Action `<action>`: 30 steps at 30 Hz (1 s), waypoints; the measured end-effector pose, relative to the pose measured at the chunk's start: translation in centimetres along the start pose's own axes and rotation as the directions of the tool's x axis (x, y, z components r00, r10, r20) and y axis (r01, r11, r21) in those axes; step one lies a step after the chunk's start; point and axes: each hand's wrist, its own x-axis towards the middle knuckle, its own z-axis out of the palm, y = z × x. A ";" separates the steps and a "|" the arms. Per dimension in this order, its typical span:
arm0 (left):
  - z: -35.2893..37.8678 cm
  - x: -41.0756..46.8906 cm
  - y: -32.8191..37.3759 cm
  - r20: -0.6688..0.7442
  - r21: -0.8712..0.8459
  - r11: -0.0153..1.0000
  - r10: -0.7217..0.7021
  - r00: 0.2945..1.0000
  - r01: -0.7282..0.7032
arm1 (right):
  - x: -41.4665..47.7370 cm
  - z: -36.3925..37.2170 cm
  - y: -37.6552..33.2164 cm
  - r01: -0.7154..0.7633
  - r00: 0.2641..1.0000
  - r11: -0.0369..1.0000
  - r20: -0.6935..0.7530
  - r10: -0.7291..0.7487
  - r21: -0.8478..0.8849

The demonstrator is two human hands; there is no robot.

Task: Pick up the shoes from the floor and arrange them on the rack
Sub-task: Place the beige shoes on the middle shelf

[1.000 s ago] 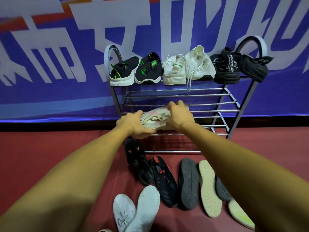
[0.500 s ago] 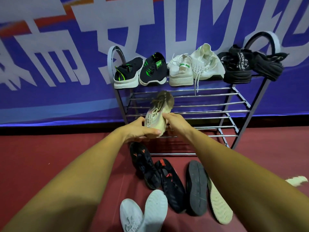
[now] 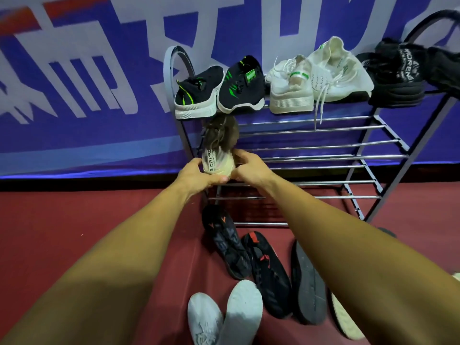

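Note:
A beige and brown shoe (image 3: 219, 145) lies toe-inward at the left end of the rack's middle shelf. My left hand (image 3: 198, 176) grips its heel from the left and my right hand (image 3: 249, 166) holds the heel from the right. The metal shoe rack (image 3: 323, 155) carries black-green shoes (image 3: 219, 90), white shoes (image 3: 316, 78) and black shoes (image 3: 398, 75) on its top shelf. On the floor lie two black shoes with red marks (image 3: 249, 260), a dark upturned sole (image 3: 307, 282), a pale sole (image 3: 344, 317) and two grey shoes (image 3: 224, 314).
A blue banner (image 3: 74, 108) with white lettering covers the wall behind the rack. The floor (image 3: 62, 220) is dark red. The rack's lower shelf rails (image 3: 298, 196) hold nothing that I can see.
The beige shoe has gone from my hands in front of the rack onto the left end of the middle shelf, toe pushed inward. My view shifted left.

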 end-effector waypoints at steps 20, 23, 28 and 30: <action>-0.5 3.8 -0.7 -0.073 -0.074 0.997 -0.018 0.997 0.013 | 3.9 3.5 1.1 -0.043 0.985 0.995 -0.170 0.028 -0.085; -0.1 2.9 -0.2 -0.061 -0.030 0.999 -0.024 0.998 0.022 | 2.9 3.3 1.2 -0.044 0.987 0.991 -0.159 0.024 -0.123; 0.5 1.3 0.8 -0.011 0.037 0.998 -0.042 0.999 0.042 | 0.4 1.4 1.0 -0.047 0.991 0.983 -0.130 0.024 -0.175; 0.4 0.6 1.4 -0.057 0.086 0.996 -0.022 0.998 0.027 | -0.9 0.1 1.0 -0.055 0.992 0.969 -0.121 0.027 -0.241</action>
